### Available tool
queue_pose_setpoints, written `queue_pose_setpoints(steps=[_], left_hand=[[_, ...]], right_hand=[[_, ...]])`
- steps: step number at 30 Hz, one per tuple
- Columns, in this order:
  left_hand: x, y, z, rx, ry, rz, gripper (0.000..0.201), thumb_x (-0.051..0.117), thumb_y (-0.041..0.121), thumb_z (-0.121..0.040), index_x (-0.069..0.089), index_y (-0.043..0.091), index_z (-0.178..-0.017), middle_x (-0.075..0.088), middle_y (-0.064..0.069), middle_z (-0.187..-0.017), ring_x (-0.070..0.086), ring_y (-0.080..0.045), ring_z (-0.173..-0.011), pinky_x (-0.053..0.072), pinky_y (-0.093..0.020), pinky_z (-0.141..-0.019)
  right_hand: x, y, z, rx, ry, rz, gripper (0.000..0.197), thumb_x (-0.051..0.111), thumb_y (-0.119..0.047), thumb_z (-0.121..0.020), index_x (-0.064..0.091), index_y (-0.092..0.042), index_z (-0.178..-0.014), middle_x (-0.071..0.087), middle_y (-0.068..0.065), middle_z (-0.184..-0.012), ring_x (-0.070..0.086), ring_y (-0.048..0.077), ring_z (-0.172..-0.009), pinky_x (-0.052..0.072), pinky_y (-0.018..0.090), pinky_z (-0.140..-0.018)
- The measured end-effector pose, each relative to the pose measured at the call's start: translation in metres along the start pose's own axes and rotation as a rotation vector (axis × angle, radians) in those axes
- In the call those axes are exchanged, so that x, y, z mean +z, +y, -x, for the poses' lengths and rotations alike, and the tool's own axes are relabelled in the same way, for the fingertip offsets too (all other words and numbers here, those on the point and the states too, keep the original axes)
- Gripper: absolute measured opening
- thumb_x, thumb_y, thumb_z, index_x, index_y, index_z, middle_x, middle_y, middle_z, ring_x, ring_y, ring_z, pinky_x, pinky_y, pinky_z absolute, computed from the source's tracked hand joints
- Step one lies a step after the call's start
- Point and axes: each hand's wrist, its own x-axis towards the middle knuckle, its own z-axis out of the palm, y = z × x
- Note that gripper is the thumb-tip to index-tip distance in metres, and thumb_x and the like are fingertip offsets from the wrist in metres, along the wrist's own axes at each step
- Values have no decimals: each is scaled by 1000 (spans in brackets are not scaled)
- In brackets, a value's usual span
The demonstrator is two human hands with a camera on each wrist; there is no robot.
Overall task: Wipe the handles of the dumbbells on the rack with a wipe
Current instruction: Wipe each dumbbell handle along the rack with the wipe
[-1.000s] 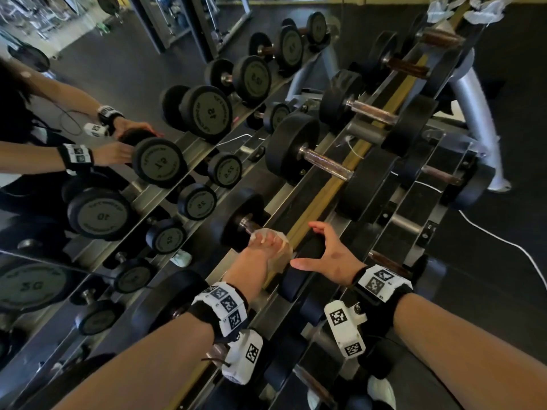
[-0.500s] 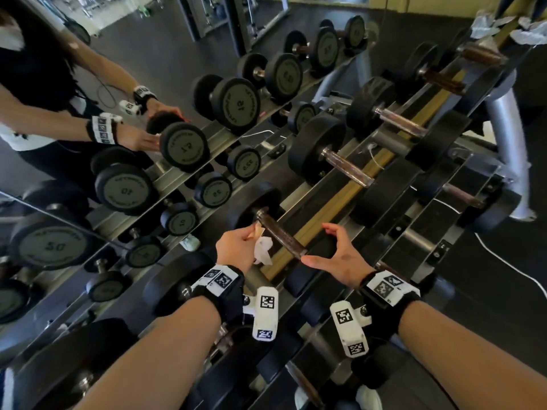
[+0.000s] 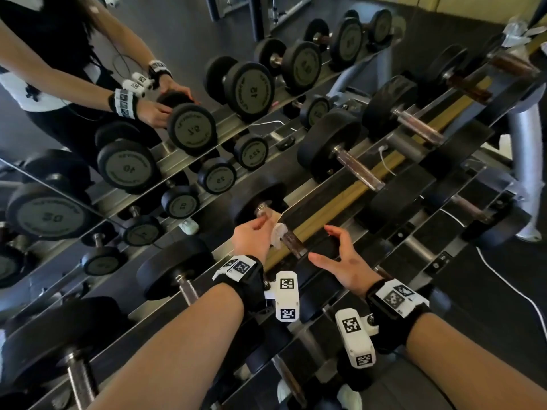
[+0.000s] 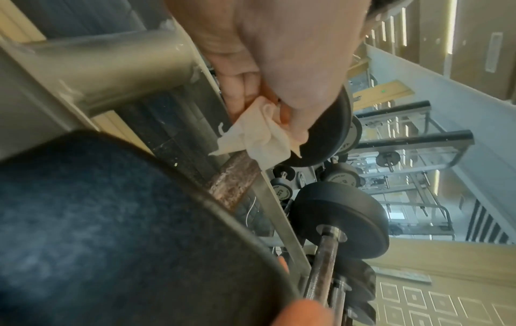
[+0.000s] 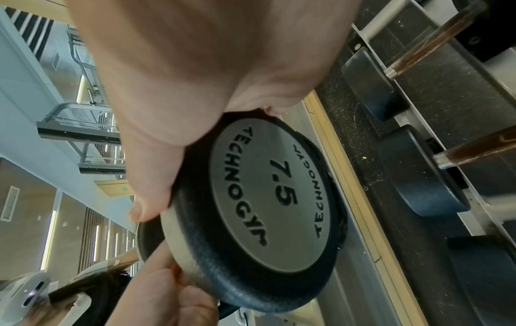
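Note:
My left hand pinches a crumpled white wipe against the brown, worn handle of a dumbbell on the rack's upper tier, close to its far black head. The left wrist view shows the wipe bunched in my fingertips over the handle. My right hand spans the near head of the same dumbbell, thumb and fingers spread over its rim. That head is marked 7.5, with my thumb on its edge.
More dumbbells lie along the sloping rack toward the far right, with smaller ones on the tier below. A mirror on the left reflects the rack and me. A white cable runs across the floor. Crumpled wipes sit at the rack's far end.
My left hand has slid the wipe along the handle from its middle toward the far head. My right hand has stayed on the near head.

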Motion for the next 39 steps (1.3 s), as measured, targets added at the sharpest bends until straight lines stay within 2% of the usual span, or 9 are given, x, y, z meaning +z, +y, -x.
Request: queue_pose_setpoints(steps=[7, 12, 18, 21, 24, 28, 31, 36, 39], left_hand=[[15, -14, 16, 7, -94, -16, 30, 72, 23, -87, 65, 46, -68, 69, 14, -72, 65, -6, -78, 45, -17, -65], [16, -24, 39, -30, -268, 29, 15, 65, 38, -92, 78, 31, -95, 75, -4, -98, 69, -21, -97, 53, -39, -95], [0, -13, 17, 56, -34, -58, 26, 64, 25, -93, 69, 38, -115, 71, 11, -81, 62, 1, -71, 49, -15, -65], [8, -7, 25, 95, -94, -110, 32, 58, 27, -96, 64, 37, -126, 71, 2, -95, 65, -10, -89, 54, -31, -85], [18, -20, 42, 62, -199, -115, 26, 52, 37, -98, 72, 30, -114, 73, -3, -98, 68, -19, -96, 51, -40, -97], [7, -22, 36, 132, -403, -360, 23, 61, 22, -95, 78, 37, -95, 75, 10, -97, 68, -13, -102, 52, -32, -97], [-7, -5, 19, 119, -530, -476, 33, 65, 13, -90, 76, 39, -74, 71, 22, -76, 69, -3, -85, 51, -13, -72], [-22, 4, -3, 128, -167, -309, 22, 68, 33, -91, 74, 32, -112, 74, 5, -101, 66, -12, -99, 53, -27, -88], [-12, -1, 2, 194, -188, -363, 27, 57, 29, -97, 67, 31, -122, 70, 4, -92, 63, -5, -79, 42, -9, -62]], right_hand=[[-7, -1, 2, 74, -95, -88, 75, 83, -65, -57, 37, -60, -117, 54, 9, -131, 65, 26, -112, 57, 45, -94], [-8, -2, 3, 84, -113, -110, 86, 83, -68, -53, 36, -55, -124, 51, 9, -134, 59, 30, -119, 50, 52, -101], [-11, -1, 3, 87, -127, -65, 78, 79, -77, -49, 36, -68, -114, 54, 7, -135, 60, 24, -119, 48, 49, -105], [-11, 1, 1, 84, -128, -63, 69, 80, -75, -53, 39, -75, -108, 54, 5, -133, 62, 25, -117, 50, 50, -102], [-10, 5, -2, 59, -105, -77, 70, 83, -71, -55, 42, -71, -112, 53, 4, -130, 61, 27, -117, 51, 52, -100], [-11, 7, -2, 55, -98, -57, 72, 82, -71, -57, 41, -68, -116, 56, 4, -128, 65, 24, -111, 55, 49, -95], [-12, 6, 0, 64, -112, -26, 70, 79, -74, -57, 39, -71, -115, 60, 5, -125, 68, 23, -106, 57, 46, -93], [-11, 1, 3, 68, -123, -7, 65, 77, -75, -56, 38, -75, -108, 60, 2, -127, 66, 21, -109, 53, 47, -99], [-9, -1, 3, 66, -117, -13, 63, 78, -72, -59, 39, -75, -108, 61, 5, -126, 67, 23, -108, 53, 48, -99]])
